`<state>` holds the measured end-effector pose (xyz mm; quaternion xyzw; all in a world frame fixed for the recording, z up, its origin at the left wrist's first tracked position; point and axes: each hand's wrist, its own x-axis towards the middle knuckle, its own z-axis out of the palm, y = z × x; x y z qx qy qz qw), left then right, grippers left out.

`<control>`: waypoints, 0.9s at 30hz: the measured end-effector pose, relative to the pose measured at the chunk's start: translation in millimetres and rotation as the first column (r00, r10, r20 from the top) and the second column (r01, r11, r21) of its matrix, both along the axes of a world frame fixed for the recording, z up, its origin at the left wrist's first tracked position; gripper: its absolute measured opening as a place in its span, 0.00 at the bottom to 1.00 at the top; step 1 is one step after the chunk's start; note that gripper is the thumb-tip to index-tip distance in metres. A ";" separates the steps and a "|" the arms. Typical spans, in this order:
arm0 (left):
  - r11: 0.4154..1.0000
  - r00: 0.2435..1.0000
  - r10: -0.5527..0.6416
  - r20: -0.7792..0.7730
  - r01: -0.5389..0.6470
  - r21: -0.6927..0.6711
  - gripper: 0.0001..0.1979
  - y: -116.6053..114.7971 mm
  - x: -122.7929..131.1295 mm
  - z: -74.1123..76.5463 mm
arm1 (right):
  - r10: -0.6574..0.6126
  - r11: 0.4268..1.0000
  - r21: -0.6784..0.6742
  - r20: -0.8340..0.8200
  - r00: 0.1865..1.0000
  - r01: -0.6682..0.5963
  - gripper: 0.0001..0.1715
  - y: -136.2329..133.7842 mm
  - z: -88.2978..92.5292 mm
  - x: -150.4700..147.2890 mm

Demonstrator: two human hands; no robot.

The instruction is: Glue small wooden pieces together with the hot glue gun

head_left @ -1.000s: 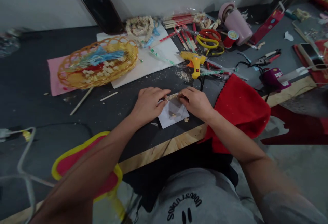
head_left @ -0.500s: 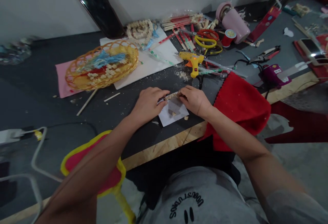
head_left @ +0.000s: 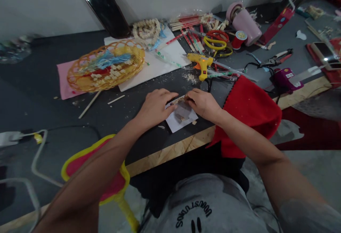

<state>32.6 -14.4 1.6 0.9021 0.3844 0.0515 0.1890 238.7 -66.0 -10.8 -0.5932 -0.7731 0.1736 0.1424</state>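
A short, bumpy beige strip, seemingly made of small wooden pieces, spans the gap between my hands. At its left end, the thumb and fingers of my left hand close on it. My right hand pinches the other end with curled fingers. Beneath the strip lies a small white paper near the table edge, with a tiny beige piece on it. Another beige bit rests at the paper's right corner. A yellow glue gun with a glowing orange light lies just beyond my right hand.
An orange wicker basket holds blue threads and beige pieces. Scissors, a red thread spool and a pink tumbler stand behind. Red felt hangs over the table edge. A yellow-rimmed pink shape is below my left arm.
The view has shifted slightly. Both hands keep their hold on the strip, with hardly any movement of the fingers.
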 end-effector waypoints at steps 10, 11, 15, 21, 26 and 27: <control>0.999 0.996 -0.029 0.087 0.026 0.029 0.19 1.3 10.2 -9.4 | -0.017 1.000 -0.003 -0.005 1.000 0.017 0.13 -2.2 2.8 -1.9; 0.999 0.995 -0.025 0.092 0.022 0.031 0.19 1.1 9.7 -10.9 | -0.017 1.000 0.002 -0.009 1.000 0.017 0.13 -2.2 2.3 -1.8; 0.999 0.995 -0.007 0.096 0.003 0.042 0.18 0.9 9.1 -14.1 | -0.014 1.000 0.020 -0.033 0.999 0.015 0.12 -2.5 -0.5 -1.2; 1.000 0.996 0.010 0.089 -0.012 0.020 0.17 2.1 9.2 -13.8 | -0.013 1.000 0.024 -0.055 0.998 0.014 0.12 -3.3 -3.6 0.1; 1.000 0.994 0.016 0.104 -0.016 -0.006 0.16 2.6 8.8 -13.9 | -0.028 0.997 0.063 -0.073 0.997 0.032 0.09 -4.3 -5.7 1.2; 1.000 0.994 0.021 0.107 -0.020 -0.012 0.16 2.6 8.9 -14.2 | -0.029 0.997 0.065 -0.071 0.997 0.034 0.09 -4.5 -5.8 1.3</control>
